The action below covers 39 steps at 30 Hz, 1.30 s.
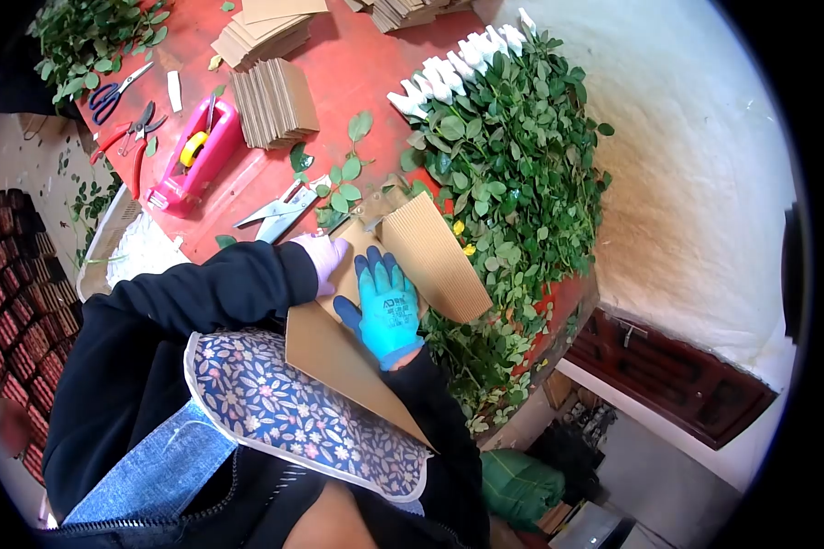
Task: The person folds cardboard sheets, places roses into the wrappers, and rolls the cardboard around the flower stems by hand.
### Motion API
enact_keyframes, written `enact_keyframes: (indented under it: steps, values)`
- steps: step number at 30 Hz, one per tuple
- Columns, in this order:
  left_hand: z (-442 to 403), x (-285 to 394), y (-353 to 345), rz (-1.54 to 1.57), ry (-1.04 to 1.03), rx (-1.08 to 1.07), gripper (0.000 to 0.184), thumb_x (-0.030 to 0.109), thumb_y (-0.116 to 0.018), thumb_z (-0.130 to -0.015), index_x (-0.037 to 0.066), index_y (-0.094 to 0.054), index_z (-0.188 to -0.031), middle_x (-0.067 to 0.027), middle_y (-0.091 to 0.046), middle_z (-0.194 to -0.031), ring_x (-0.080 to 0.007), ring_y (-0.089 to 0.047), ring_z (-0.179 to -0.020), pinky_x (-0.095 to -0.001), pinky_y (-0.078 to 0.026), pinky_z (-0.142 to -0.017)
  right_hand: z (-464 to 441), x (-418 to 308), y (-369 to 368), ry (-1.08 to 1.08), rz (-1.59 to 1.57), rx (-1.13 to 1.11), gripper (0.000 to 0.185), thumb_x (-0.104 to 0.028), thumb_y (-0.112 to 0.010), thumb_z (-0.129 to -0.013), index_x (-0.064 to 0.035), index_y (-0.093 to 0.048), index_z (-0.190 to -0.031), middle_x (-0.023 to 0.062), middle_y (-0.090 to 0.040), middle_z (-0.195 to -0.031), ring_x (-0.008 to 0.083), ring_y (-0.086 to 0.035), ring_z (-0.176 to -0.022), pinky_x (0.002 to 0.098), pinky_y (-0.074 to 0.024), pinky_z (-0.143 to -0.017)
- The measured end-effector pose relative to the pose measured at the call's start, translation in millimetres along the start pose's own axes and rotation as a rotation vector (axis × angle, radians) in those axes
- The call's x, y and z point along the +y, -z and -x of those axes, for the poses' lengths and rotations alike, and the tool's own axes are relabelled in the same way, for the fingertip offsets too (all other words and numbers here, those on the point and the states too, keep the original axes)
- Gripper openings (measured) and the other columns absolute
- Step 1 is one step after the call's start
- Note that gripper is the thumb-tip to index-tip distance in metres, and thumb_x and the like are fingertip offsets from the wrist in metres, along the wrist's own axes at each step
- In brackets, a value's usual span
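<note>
My right hand, in a teal glove with dark blue fingertips, lies flat on a folded sheet of brown cardboard, fingers stretched out and thumb apart. My left hand, in a thin pale lilac glove, is closed at the sheet's left edge; its fingertips are partly hidden. A ribbed flap of corrugated cardboard stands up just beyond the right hand. Whether the flap and the sheet are one piece, I cannot tell. Metal scissors or shears lie beyond my left hand.
On the red table are a pink tape dispenser, red-handled pruners, blue-handled scissors and stacked cardboard pieces. Leafy stems with white-wrapped ends fill the right side. A patterned apron covers my lap.
</note>
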State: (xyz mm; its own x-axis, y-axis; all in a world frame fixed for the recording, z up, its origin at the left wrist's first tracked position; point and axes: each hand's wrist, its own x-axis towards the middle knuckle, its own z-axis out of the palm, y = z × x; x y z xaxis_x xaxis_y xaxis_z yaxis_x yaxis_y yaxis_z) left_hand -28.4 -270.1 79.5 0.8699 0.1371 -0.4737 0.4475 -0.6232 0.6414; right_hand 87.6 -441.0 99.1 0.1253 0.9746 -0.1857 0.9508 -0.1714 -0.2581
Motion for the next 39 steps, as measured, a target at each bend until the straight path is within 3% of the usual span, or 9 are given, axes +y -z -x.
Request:
enact_keyframes:
  steps: [8, 12, 13, 14, 17, 20, 24, 38, 39]
  values:
    - [-7, 0, 0, -0.017, -0.133, -0.024, 0.055, 0.022, -0.08, -0.07, 0.0, -0.045, -0.107, -0.0234, -0.065, -0.087, -0.042, -0.064, -0.086, -0.0473, -0.052, -0.076, 2, -3, -14, -0.076, 0.035, 0.08, 0.07, -0.043, -0.063, -0.084, -0.0048, -0.046, -0.14, 0.0167, -0.041, -0.148, 0.0403, -0.041, -0.131, 0.0534, -0.038, -0.102]
    - [-6, -8, -16, -0.018, -0.094, 0.146, 0.038, 0.02, -0.071, -0.08, 0.001, -0.048, -0.102, -0.0221, -0.065, -0.082, -0.0424, -0.064, -0.076, -0.0474, -0.052, -0.071, 4, -6, -6, -0.121, 0.059, 0.008, 0.07, -0.042, -0.063, -0.084, -0.0046, -0.046, -0.14, 0.0168, -0.041, -0.148, 0.039, -0.04, -0.132, 0.0524, -0.0374, -0.102]
    - [-1, -10, -16, -0.02, -0.143, 0.27, 0.017, 0.013, -0.061, -0.089, 0.003, -0.051, -0.098, -0.0171, -0.063, -0.075, -0.0338, -0.065, -0.067, -0.0417, -0.053, -0.064, 5, -5, -6, -0.128, 0.05, 0.003, 0.071, -0.042, -0.064, -0.083, -0.0042, -0.047, -0.14, 0.0162, -0.04, -0.148, 0.0382, -0.039, -0.133, 0.053, -0.037, -0.102]
    - [1, -18, -18, -0.05, -0.155, 0.237, 0.017, 0.013, -0.061, -0.089, 0.003, -0.051, -0.098, -0.0171, -0.063, -0.075, -0.0338, -0.065, -0.067, -0.0417, -0.053, -0.064, 6, -5, -7, -0.133, 0.035, -0.001, 0.07, -0.042, -0.065, -0.083, -0.0048, -0.047, -0.14, 0.0149, -0.04, -0.149, 0.0372, -0.038, -0.134, 0.0541, -0.0361, -0.102]
    - [13, -34, -13, 0.563, -0.1, 0.17, 0.014, -0.001, -0.041, -0.097, 0.005, -0.052, -0.1, -0.0025, -0.055, -0.073, -0.0112, -0.056, -0.065, -0.0255, -0.048, -0.062, 10, -5, -11, -0.173, -0.032, 0.028, 0.068, -0.041, -0.065, -0.082, -0.0076, -0.048, -0.14, 0.013, -0.039, -0.15, 0.036, -0.037, -0.135, 0.0557, -0.0343, -0.104]
    - [32, -48, -23, 0.981, -0.062, 0.115, 0.019, -0.005, -0.039, -0.098, 0.003, -0.055, -0.103, -0.0036, -0.058, -0.086, -0.0102, -0.058, -0.076, -0.0256, -0.051, -0.07, 11, -4, -11, -0.167, -0.06, 0.04, 0.068, -0.039, -0.065, -0.083, -0.0069, -0.047, -0.14, 0.0143, -0.039, -0.15, 0.0366, -0.037, -0.136, 0.0556, -0.0319, -0.107]
    - [46, -58, -43, 0.981, -0.083, 0.037, 0.022, -0.001, -0.037, -0.102, 0.006, -0.053, -0.116, -0.0036, -0.058, -0.099, -0.0118, -0.059, -0.093, -0.0269, -0.05, -0.088, 13, -2, -6, -0.166, -0.079, 0.017, 0.065, -0.037, -0.065, -0.084, -0.0056, -0.048, -0.138, 0.0148, -0.042, -0.147, 0.0373, -0.036, -0.136, 0.0541, -0.0329, -0.106]
    - [18, -48, -13, 0.792, -0.153, -0.3, 0.02, 0.01, -0.039, -0.105, 0.005, -0.055, -0.115, -0.0049, -0.062, -0.102, -0.0109, -0.063, -0.084, -0.0244, -0.053, -0.082, 18, 3, -13, -0.16, -0.047, 0.038, 0.062, -0.04, -0.065, -0.083, -0.0086, -0.052, -0.135, 0.0115, -0.042, -0.148, 0.0329, -0.036, -0.138, 0.0503, -0.0329, -0.107]
    - [13, -44, -12, 0.924, -0.041, -0.293, 0.018, 0.012, -0.053, -0.1, 0.004, -0.055, -0.117, -0.0066, -0.063, -0.103, -0.0118, -0.065, -0.076, -0.0242, -0.054, -0.073, 19, 1, -14, -0.163, -0.049, 0.04, 0.062, -0.04, -0.065, -0.083, -0.0086, -0.052, -0.135, 0.0115, -0.042, -0.148, 0.0329, -0.036, -0.138, 0.0503, -0.0329, -0.107]
